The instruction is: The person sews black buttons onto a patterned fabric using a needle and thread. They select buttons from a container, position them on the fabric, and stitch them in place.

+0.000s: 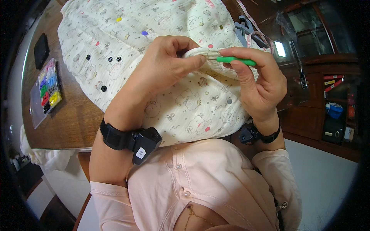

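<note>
A cream printed cloth [185,121] with small animal figures covers much of the table before me and hangs into my lap. My left hand [170,62] pinches a folded edge of it between thumb and fingers. In my right hand [257,78] is an awl with a green handle [235,60], held between thumb and fingers. Its thin metal shaft [212,59] points left at the fold, close to my left thumb; whether the tip has entered the cloth I cannot tell. A grey snap cap [229,101] shows on the cloth below my hands, a purple one [144,33] above them.
Several black snap parts [104,88] lie on the cloth's left side, and a yellow cap [118,19] is farther up. A compartment box of coloured snaps [50,86] stands left, beside a black flat object [41,51]. Snap pliers [244,29] and a measuring tape [253,23] are upper right.
</note>
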A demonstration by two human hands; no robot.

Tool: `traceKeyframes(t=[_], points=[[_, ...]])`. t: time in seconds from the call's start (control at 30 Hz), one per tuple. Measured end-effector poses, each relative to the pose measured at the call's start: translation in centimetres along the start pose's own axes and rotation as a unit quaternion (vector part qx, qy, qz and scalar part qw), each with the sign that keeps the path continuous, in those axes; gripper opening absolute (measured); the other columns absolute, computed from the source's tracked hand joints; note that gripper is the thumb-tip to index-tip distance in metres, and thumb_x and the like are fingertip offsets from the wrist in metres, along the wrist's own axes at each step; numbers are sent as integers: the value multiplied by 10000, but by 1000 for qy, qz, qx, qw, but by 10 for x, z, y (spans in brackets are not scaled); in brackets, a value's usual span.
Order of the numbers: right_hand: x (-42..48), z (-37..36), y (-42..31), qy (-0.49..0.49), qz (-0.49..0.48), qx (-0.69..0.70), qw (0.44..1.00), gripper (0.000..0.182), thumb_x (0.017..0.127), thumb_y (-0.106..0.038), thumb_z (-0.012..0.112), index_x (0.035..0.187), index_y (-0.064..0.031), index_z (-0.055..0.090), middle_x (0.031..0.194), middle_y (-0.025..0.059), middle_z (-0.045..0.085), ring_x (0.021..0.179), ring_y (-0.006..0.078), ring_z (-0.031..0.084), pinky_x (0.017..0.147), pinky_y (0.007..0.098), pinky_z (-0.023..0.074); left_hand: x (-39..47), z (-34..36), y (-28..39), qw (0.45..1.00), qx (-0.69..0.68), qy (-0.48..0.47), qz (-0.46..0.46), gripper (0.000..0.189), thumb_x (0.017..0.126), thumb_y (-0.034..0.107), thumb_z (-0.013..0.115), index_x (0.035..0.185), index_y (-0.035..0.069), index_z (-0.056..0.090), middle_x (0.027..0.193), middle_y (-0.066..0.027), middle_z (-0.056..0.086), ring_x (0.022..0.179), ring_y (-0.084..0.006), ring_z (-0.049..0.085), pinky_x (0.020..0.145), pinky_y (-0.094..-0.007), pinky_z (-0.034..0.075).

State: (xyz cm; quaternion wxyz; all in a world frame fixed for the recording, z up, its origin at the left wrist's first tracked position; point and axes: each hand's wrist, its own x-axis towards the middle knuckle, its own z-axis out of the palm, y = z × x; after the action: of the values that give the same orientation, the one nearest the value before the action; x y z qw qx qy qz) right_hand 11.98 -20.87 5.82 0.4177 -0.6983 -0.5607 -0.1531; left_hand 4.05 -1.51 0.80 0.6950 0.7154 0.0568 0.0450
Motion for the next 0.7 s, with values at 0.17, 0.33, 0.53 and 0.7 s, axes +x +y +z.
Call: traceKeyframes(t=[0.17,0.33,0.53,0.7], points=[[-1,1,-2,19,19,26,999,156,887,-70,725,1022,-6,682,935,94,725,731,187,698,652,273,535,-1,-1,0,1000,-5,-4,-7,219,872,187,723,956,-16,713,682,26,602,574,-34,496,492,-209,385],[3,-6,-6,29,21,45,998,169,946,-72,652,1086,18,623,981,137,712,795,178,695,699,276,564,0,-1,-3,1000,-15,-7,-5,222,870,187,723,956,-17,709,685,24,598,583,-38,494,499,-213,384],[31,-12,-4,107,-24,100,989,179,986,-57,563,1142,25,592,1076,213,693,884,231,709,772,304,591,0,-2,-1,999,18,-28,-18,199,893,169,715,990,-5,714,817,44,642,710,-34,528,604,-211,417],[61,-3,32,-61,25,-40,997,130,872,-4,645,996,33,661,998,133,698,906,194,671,775,302,521,-3,-8,5,999,39,-19,-22,207,880,172,723,975,-12,716,796,38,645,686,-47,535,589,-225,427]])
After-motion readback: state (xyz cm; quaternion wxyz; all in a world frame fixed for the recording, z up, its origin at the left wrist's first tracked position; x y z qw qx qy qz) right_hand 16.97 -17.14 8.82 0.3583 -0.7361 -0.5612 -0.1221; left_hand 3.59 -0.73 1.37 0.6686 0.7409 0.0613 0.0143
